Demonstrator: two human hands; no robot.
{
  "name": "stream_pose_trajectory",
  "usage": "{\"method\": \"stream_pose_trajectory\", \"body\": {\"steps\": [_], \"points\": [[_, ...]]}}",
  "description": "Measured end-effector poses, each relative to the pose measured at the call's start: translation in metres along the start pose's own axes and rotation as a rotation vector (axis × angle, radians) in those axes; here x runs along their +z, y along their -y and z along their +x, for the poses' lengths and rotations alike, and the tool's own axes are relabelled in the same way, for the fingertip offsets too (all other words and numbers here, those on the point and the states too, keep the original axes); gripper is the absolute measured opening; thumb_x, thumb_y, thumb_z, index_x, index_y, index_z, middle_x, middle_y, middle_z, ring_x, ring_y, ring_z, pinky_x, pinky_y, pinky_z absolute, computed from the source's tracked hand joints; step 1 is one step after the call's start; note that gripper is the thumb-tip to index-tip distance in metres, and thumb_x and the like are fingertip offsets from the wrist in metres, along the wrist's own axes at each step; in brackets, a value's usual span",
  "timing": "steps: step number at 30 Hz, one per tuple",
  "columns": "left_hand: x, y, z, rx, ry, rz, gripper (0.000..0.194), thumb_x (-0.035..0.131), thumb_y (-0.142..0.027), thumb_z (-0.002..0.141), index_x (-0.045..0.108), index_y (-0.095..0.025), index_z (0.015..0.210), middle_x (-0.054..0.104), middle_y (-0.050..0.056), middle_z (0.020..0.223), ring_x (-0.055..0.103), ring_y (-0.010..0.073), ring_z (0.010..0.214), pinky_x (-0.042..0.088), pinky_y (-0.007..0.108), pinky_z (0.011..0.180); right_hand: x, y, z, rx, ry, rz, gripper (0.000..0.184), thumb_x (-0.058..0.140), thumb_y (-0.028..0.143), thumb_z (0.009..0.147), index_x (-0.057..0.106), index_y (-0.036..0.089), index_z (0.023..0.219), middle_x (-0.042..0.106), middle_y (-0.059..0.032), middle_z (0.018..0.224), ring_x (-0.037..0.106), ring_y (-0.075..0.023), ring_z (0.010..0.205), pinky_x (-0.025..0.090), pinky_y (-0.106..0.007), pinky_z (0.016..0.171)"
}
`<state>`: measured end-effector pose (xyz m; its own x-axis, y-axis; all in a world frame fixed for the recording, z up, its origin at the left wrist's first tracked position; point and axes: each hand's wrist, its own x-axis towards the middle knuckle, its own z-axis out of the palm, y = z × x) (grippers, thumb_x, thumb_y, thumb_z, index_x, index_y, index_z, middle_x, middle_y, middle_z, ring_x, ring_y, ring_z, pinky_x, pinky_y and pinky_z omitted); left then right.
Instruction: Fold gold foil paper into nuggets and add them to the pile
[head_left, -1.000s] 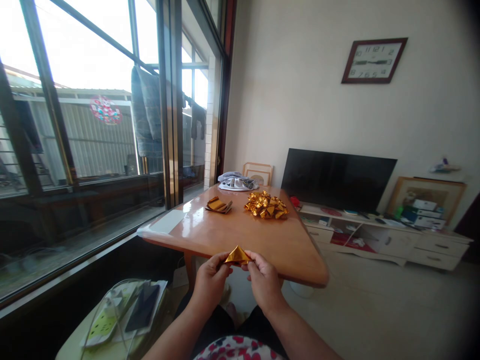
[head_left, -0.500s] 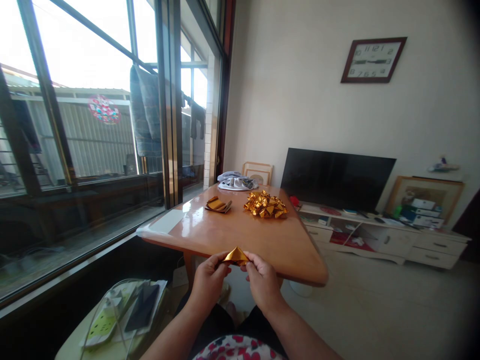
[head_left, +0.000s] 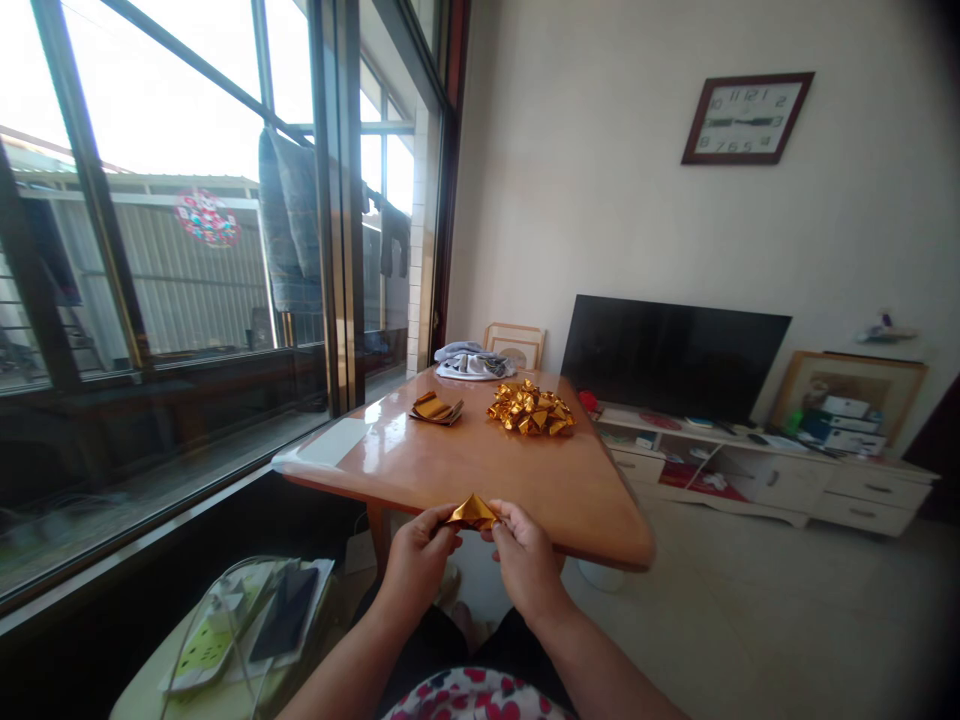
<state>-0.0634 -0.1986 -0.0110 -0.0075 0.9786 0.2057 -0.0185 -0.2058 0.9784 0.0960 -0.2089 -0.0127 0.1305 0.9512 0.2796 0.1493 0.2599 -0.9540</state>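
Between my left hand (head_left: 417,562) and my right hand (head_left: 525,560) I pinch a folded gold foil piece (head_left: 472,514), a small triangular peak held just above the near edge of the table. Fingertips of both hands grip its lower corners. On the orange-brown wooden table (head_left: 480,482) lies a heap of folded gold foil shapes (head_left: 530,408). To its left sits a flat stack of gold foil sheets (head_left: 435,409). Neither hand touches the table or these items.
Grey folded cloth (head_left: 474,364) lies at the table's far end. A large window (head_left: 172,250) runs along the left. Below it, a smartphone (head_left: 286,614) and a green-and-white packet (head_left: 206,640) rest on a low surface. A TV (head_left: 675,358) stands on a white cabinet (head_left: 765,476) at right.
The whole view has drifted slightly. My hands and the gold foil piece keep nearly the same pose, with no visible change in the grip.
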Motion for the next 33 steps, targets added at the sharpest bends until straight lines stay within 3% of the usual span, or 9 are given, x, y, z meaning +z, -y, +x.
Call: {"method": "stream_pose_trajectory", "body": {"steps": [5,17,23,33], "points": [[0.000,0.006,0.003,-0.011,-0.008,0.010,0.040,0.067,-0.032,0.076,0.076,-0.015,0.111,0.078,0.008,0.095,0.067,0.0181,0.072,0.050,0.027,0.068,0.002,-0.003,0.000,0.019,-0.028,0.001,0.022,0.056,0.034,0.084,0.062,0.019,0.099,0.075,-0.0066,0.085,0.073,-0.0241,0.084,0.053,-0.031,0.069],[-0.001,-0.001,0.002,-0.030,-0.016,-0.013,0.041,0.071,-0.037,0.074,0.078,-0.014,0.107,0.077,0.008,0.084,0.064,0.0169,0.066,0.047,0.026,0.063,0.001,0.004,-0.001,0.005,0.015,0.003,0.024,0.056,0.036,0.084,0.069,0.019,0.096,0.076,-0.0067,0.088,0.071,-0.0244,0.084,0.052,-0.030,0.067],[-0.002,0.002,0.005,-0.040,-0.023,-0.041,0.043,0.071,-0.036,0.073,0.077,-0.013,0.109,0.077,0.008,0.087,0.063,0.0158,0.066,0.047,0.024,0.062,0.002,-0.005,0.001,0.037,-0.039,0.013,0.028,0.059,0.039,0.083,0.065,0.017,0.099,0.074,-0.0068,0.084,0.068,-0.0225,0.076,0.050,-0.029,0.061],[-0.002,-0.004,0.004,-0.049,-0.050,-0.040,0.040,0.069,-0.032,0.072,0.077,-0.012,0.105,0.076,0.007,0.084,0.064,0.0159,0.063,0.048,0.025,0.061,0.003,0.002,-0.002,-0.077,-0.011,-0.062,0.024,0.058,0.035,0.084,0.072,0.017,0.092,0.074,-0.0055,0.080,0.067,-0.0212,0.073,0.051,-0.029,0.065]]}}
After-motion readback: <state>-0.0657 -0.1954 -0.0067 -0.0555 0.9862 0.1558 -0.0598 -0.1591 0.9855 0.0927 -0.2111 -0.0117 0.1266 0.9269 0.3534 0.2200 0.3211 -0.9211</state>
